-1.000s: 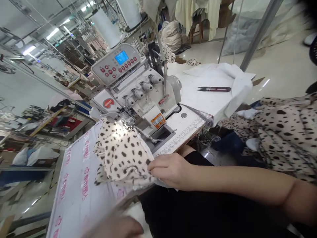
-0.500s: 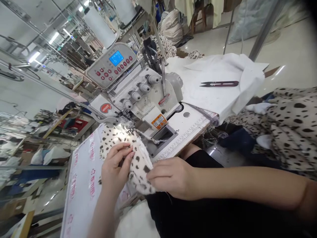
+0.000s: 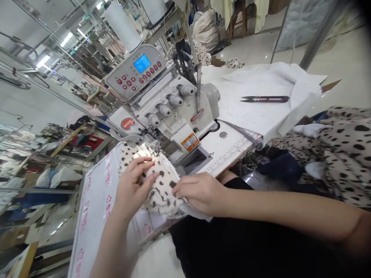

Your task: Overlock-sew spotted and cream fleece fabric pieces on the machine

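A piece of cream plush fabric with dark spots (image 3: 164, 181) lies under the lit presser foot (image 3: 155, 151) of an overlock sewing machine (image 3: 179, 112). On the fabric's left part rests my left hand (image 3: 133, 185), its thumb and fingers apart, the fingertips close to the presser foot. My right hand (image 3: 203, 193) pinches the fabric's right edge between thumb and fingers, nearer my lap. Some of the white underside shows below that hand. The bunched lower end of the fabric hangs at the table's front edge.
Thread snips (image 3: 265, 99) lie on a white cloth (image 3: 232, 87) right of the machine. Spotted fabric (image 3: 348, 143) is heaped at the far right. A thread cone (image 3: 123, 27) stands behind the control panel (image 3: 136, 71). Plastic-covered tabletop (image 3: 95, 208) extends to the left.
My right hand has moved slightly up, lifting the fabric's edge so its white underside shows. My left thumb and fingers are farther apart. The view has shifted a little.
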